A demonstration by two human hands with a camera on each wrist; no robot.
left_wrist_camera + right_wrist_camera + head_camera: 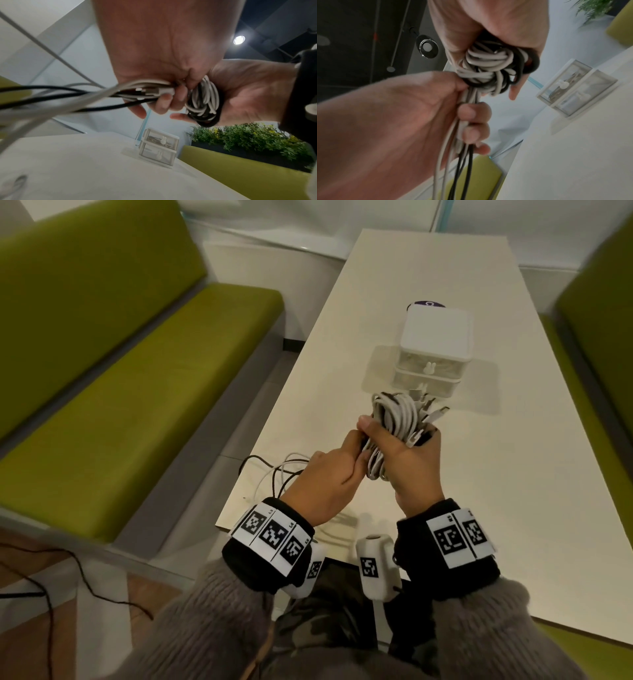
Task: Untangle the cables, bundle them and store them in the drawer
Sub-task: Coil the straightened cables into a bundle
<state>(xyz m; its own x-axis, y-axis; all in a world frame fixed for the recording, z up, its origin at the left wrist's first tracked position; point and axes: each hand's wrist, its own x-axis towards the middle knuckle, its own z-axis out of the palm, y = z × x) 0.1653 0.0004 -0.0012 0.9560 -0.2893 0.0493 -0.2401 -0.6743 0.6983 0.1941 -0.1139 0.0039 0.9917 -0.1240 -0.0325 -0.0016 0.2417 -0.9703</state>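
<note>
Above the white table, my right hand grips a coil of white and black cables, with plug ends sticking out at its top. My left hand grips the loose strands that leave the coil and trail off the table's left edge. In the left wrist view my left hand's fingers curl round the strands beside the coil. In the right wrist view the right hand wraps the coil. The small white drawer box stands beyond, both drawers shut.
Green benches flank the table on both sides. A purple disc lies behind the drawer box. A thin black cable runs over the floor at lower left. Plants grow behind the right bench.
</note>
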